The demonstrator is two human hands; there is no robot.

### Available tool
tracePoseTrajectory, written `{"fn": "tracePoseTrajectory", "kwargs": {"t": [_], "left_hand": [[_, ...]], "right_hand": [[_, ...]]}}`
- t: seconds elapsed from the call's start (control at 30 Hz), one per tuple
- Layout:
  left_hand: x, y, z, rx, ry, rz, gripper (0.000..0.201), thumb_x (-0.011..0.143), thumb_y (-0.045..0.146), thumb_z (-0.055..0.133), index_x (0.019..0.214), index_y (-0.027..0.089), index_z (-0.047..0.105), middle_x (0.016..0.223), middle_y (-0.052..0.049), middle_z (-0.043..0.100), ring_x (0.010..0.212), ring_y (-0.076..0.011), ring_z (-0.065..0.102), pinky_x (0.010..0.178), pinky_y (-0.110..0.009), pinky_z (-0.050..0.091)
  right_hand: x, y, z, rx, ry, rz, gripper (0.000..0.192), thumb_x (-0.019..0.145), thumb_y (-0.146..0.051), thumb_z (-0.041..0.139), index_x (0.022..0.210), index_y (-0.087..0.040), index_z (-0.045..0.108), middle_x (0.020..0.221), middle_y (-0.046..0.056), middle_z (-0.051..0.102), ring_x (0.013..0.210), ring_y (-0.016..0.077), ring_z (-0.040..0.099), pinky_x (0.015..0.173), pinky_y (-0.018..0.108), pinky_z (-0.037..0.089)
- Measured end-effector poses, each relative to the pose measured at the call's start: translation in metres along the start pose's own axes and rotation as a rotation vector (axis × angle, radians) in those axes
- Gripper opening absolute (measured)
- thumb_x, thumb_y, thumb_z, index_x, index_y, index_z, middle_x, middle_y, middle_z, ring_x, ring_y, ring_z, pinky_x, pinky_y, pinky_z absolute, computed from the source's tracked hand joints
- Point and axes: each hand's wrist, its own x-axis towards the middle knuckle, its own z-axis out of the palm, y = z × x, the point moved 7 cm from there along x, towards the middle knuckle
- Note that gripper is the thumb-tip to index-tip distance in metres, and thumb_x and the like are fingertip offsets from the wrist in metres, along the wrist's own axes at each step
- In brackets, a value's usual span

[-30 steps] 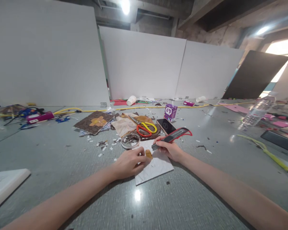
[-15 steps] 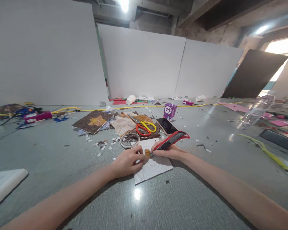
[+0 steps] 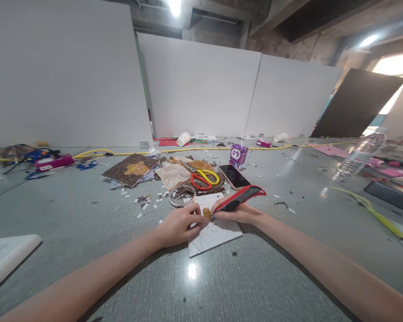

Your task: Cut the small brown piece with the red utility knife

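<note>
A white board (image 3: 218,237) lies flat on the grey surface in front of me, with a small ochre-brown piece of material (image 3: 207,212) on it. My right hand (image 3: 231,212) is closed round a red and black utility knife (image 3: 240,198), which is tilted with its tip at the right edge of the brown piece. My left hand (image 3: 181,223) has its fingers curled, their tips pressing the brown piece from the left. Whether the blade touches the board cannot be made out.
Just beyond the board are a roll of tape (image 3: 182,196), scissors (image 3: 204,179) on brown cloth, a phone (image 3: 234,176) and a purple drink carton (image 3: 238,155). A patterned brown square (image 3: 121,171) lies left, a plastic bottle (image 3: 362,154) right. Paper scraps are scattered about.
The knife's tip has shifted very slightly beside the brown piece. Both hands stay in nearly the same place, and the view has moved a little.
</note>
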Motion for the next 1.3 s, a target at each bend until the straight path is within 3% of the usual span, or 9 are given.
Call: {"fn": "tracePoseTrajectory", "kwargs": {"t": [0.33,0.6,0.8,0.93,1.17,1.3], "left_hand": [[0.0,0.001,-0.001,-0.001,0.01,0.005,0.023,0.079,0.019,0.04,0.09,0.021,0.06,0.081,-0.002,0.049,0.07,-0.0112,0.048,0.062,-0.02,0.037],[-0.001,0.001,0.0,0.012,-0.014,-0.003,0.023,0.079,0.019,0.039,0.09,0.02,0.06,0.08,-0.002,0.049,0.069,-0.0112,0.048,0.062,-0.021,0.037],[-0.001,0.002,0.001,0.059,-0.005,0.021,0.026,0.081,0.021,0.037,0.1,0.022,0.055,0.085,-0.003,0.049,0.072,-0.0124,0.048,0.065,-0.022,0.038],[0.001,0.006,0.004,0.189,-0.046,0.048,0.031,0.082,0.026,0.033,0.11,0.028,0.048,0.084,-0.003,0.047,0.07,-0.0134,0.047,0.061,-0.024,0.038],[0.0,0.006,0.003,0.144,-0.017,0.042,0.027,0.083,0.028,0.033,0.106,0.022,0.046,0.082,-0.002,0.046,0.07,-0.0132,0.047,0.06,-0.023,0.037],[-0.001,-0.001,0.001,0.048,0.029,-0.028,0.016,0.079,0.028,0.038,0.087,0.016,0.047,0.08,-0.002,0.047,0.07,-0.0129,0.046,0.061,-0.023,0.038]], "right_hand": [[-0.001,0.002,-0.002,0.05,0.037,0.056,0.016,0.073,-0.026,0.053,0.083,-0.016,0.061,0.077,0.002,0.06,0.073,0.0123,0.053,0.068,0.025,0.042],[0.0,-0.003,0.002,0.025,-0.018,-0.007,0.015,0.072,-0.024,0.054,0.081,-0.015,0.062,0.08,0.003,0.06,0.075,0.0127,0.053,0.07,0.026,0.04],[-0.001,0.026,-0.01,0.316,0.252,0.185,0.009,0.067,-0.024,0.058,0.07,-0.016,0.06,0.061,-0.003,0.053,0.052,0.0065,0.044,0.05,0.02,0.034],[0.0,0.038,-0.01,0.461,0.309,0.208,0.008,0.064,-0.022,0.058,0.068,-0.016,0.059,0.062,-0.003,0.05,0.047,0.0044,0.039,0.045,0.018,0.03],[0.001,0.025,-0.011,0.279,0.28,0.22,0.008,0.066,-0.022,0.056,0.069,-0.016,0.059,0.059,-0.003,0.05,0.05,0.0064,0.041,0.046,0.019,0.03],[0.0,0.013,-0.005,0.106,0.17,0.223,0.009,0.068,-0.023,0.054,0.072,-0.017,0.06,0.061,-0.002,0.05,0.055,0.0084,0.044,0.05,0.02,0.032]]}}
